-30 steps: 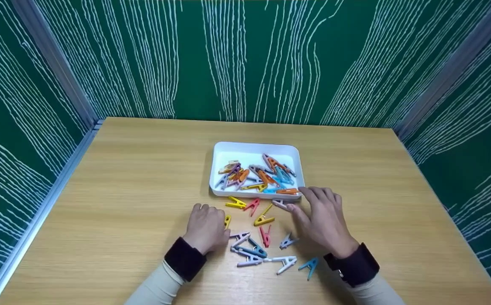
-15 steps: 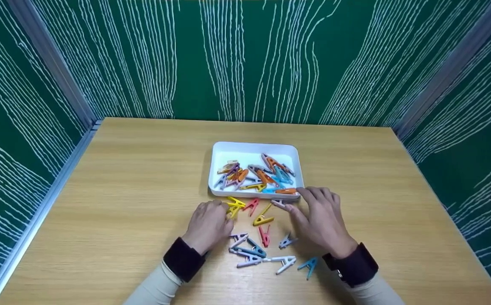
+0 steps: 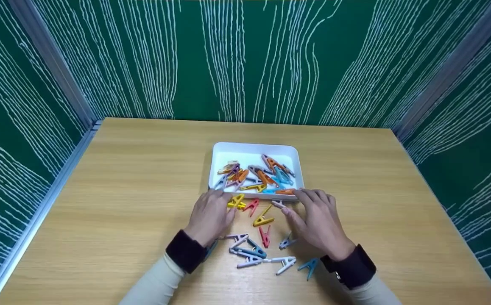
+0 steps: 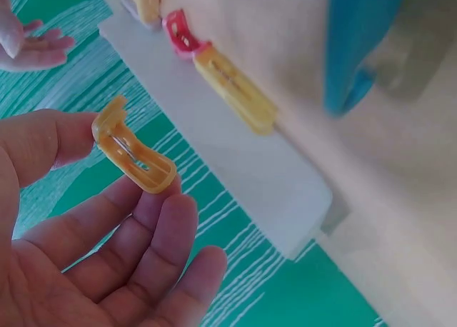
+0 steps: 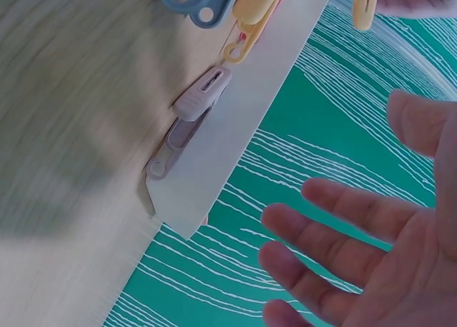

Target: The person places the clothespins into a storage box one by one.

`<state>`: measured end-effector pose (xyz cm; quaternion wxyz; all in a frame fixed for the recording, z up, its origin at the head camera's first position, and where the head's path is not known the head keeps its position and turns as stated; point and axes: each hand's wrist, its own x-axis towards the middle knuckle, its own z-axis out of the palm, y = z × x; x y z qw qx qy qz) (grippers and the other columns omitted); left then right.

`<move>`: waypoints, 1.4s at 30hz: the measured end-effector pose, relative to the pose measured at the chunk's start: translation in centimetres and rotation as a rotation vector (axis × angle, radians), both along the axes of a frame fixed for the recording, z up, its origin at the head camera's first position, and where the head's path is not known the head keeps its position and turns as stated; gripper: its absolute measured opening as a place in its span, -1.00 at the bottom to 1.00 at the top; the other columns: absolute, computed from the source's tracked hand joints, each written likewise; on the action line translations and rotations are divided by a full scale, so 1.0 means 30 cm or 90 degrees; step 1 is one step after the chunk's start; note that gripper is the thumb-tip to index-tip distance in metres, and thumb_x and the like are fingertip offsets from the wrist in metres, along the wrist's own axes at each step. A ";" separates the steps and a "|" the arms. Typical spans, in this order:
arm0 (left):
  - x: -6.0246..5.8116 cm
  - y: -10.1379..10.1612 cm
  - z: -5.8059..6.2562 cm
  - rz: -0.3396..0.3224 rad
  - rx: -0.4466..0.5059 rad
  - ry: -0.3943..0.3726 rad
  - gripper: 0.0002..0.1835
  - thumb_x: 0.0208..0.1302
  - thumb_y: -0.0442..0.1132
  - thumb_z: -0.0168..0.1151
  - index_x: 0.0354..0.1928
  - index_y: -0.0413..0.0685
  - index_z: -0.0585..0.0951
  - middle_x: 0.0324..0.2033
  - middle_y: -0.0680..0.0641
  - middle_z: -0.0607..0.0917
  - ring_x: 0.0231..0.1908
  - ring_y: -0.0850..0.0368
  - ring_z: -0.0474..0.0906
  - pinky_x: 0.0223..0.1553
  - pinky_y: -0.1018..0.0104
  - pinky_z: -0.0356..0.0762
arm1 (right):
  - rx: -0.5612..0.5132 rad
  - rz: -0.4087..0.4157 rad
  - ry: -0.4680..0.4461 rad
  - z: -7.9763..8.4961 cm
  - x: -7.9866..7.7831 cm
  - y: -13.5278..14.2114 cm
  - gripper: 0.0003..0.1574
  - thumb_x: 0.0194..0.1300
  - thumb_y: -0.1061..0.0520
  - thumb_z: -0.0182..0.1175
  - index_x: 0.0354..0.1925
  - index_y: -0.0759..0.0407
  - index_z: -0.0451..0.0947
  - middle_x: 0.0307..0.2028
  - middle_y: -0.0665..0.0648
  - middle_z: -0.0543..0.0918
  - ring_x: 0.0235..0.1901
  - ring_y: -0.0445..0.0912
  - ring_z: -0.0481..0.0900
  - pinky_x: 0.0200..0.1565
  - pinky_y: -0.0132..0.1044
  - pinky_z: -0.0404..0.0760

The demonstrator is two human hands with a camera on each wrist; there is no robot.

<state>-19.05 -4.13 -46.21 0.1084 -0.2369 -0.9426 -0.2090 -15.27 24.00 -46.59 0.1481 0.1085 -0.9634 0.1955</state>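
My left hand (image 3: 211, 215) pinches a yellow clothespin (image 4: 139, 159) between thumb and fingers, just in front of the white tray (image 3: 252, 148). In the left wrist view the clothespin is clear of the table, its wire spring showing. A second yellow clothespin (image 4: 232, 88) and a red one (image 3: 252, 206) lie by the tray's near wall. At the tray's front right corner is my right hand (image 3: 322, 222), its fingers spread and relaxed. The right wrist view shows nothing in its grasp. Near its thumb lies a pale mauve clothespin (image 5: 202, 95).
Several orange, blue, purple and yellow clothespins (image 3: 262, 173) lie inside the tray. On the wooden table (image 3: 152, 165), nearer the body, are a mustard clothespin (image 3: 263, 218), another red one (image 3: 265, 236), and grey, white and teal ones (image 3: 309, 267). Green panels (image 3: 186, 63) stand behind.
My left hand has moved away from the body toward the tray, lifting the yellow clothespin up over the other yellow one. My right hand has barely shifted by the tray corner.
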 end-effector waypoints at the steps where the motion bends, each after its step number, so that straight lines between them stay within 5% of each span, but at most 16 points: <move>1: -0.009 0.001 0.007 -0.001 -0.007 0.011 -0.68 0.25 -0.17 0.45 -0.05 -0.24 0.72 -0.08 -0.26 0.74 -0.02 -0.18 0.65 0.08 -0.05 0.61 | 0.000 0.001 -0.005 0.001 0.000 -0.001 -0.24 0.40 -0.28 0.27 0.31 0.20 0.54 0.22 0.31 0.60 0.24 0.24 0.44 0.24 0.21 0.27; 7: -0.079 0.017 0.047 -0.008 -0.033 0.041 -0.76 0.26 -0.20 0.43 -0.12 -0.21 0.73 -0.18 -0.20 0.75 -0.13 -0.11 0.64 -0.02 0.03 0.64 | -0.011 0.010 -0.030 0.008 0.009 -0.013 -0.21 0.41 -0.32 0.23 0.34 0.16 0.52 0.26 0.31 0.58 0.29 0.24 0.44 0.31 0.24 0.29; 18: -0.208 0.080 0.077 0.003 -0.094 0.009 -0.77 0.35 -0.16 0.36 -0.10 -0.19 0.74 -0.04 -0.18 0.75 -0.03 -0.12 0.61 0.05 0.00 0.60 | -0.015 0.021 -0.037 -0.013 0.045 -0.041 -0.31 0.33 -0.24 0.37 0.31 0.01 0.57 0.26 0.19 0.60 0.24 0.15 0.46 0.34 0.24 0.25; 28: -0.305 0.156 0.037 0.015 -0.123 0.050 -0.83 0.34 -0.20 0.34 -0.39 -0.14 0.70 -0.34 -0.12 0.72 -0.18 -0.11 0.59 -0.13 0.03 0.58 | 0.003 0.021 -0.022 -0.031 0.066 -0.042 -0.23 0.33 -0.35 0.30 0.28 0.08 0.59 0.24 0.21 0.62 0.21 0.14 0.49 0.31 0.20 0.30; 37: -0.329 0.173 0.019 0.035 -0.124 0.011 -0.58 0.41 -0.05 0.29 0.14 -0.20 0.62 0.06 -0.16 0.64 0.11 -0.15 0.50 0.16 -0.04 0.52 | 0.004 0.022 -0.010 -0.026 0.069 -0.038 -0.30 0.30 -0.23 0.40 0.26 0.10 0.61 0.22 0.20 0.63 0.18 0.12 0.49 0.27 0.17 0.31; 42: -0.310 0.154 0.025 0.038 -0.128 -0.011 -0.48 0.44 0.05 0.26 0.22 -0.18 0.58 0.15 -0.17 0.62 0.15 -0.14 0.50 0.22 -0.04 0.49 | 0.006 0.016 -0.026 -0.028 0.067 -0.038 -0.29 0.30 -0.25 0.39 0.28 0.07 0.59 0.24 0.20 0.62 0.19 0.12 0.48 0.27 0.17 0.31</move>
